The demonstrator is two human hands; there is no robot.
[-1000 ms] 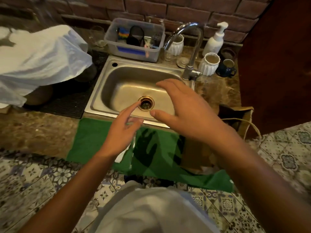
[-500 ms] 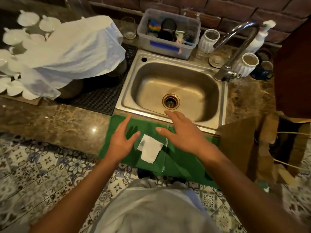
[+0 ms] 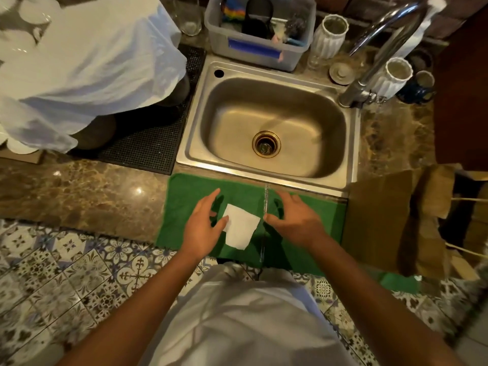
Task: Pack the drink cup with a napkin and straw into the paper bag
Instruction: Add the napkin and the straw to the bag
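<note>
A folded white napkin (image 3: 240, 226) lies on the green cloth (image 3: 184, 196) in front of the sink. A thin clear straw (image 3: 265, 204) lies lengthwise on the cloth just right of the napkin. My left hand (image 3: 202, 225) hovers with fingers spread at the napkin's left edge, thumb touching or nearly touching it. My right hand (image 3: 295, 220) is open just right of the straw, thumb tip at it. The brown paper bag (image 3: 380, 215) stands open at the right end of the cloth. No drink cup is visible.
A steel sink (image 3: 272, 75) with a tap (image 3: 380, 43) sits behind the cloth. A plastic tub (image 3: 253, 46), white ribbed cups (image 3: 330, 35) and a dark mug (image 3: 420, 88) line the back. A white cloth (image 3: 87, 64) covers items on a black mat (image 3: 155, 149) at left.
My hands came down and toward me, from over the sink to the green cloth, one on each side of the napkin. The view shifted, bringing the napkin and straw into sight.
</note>
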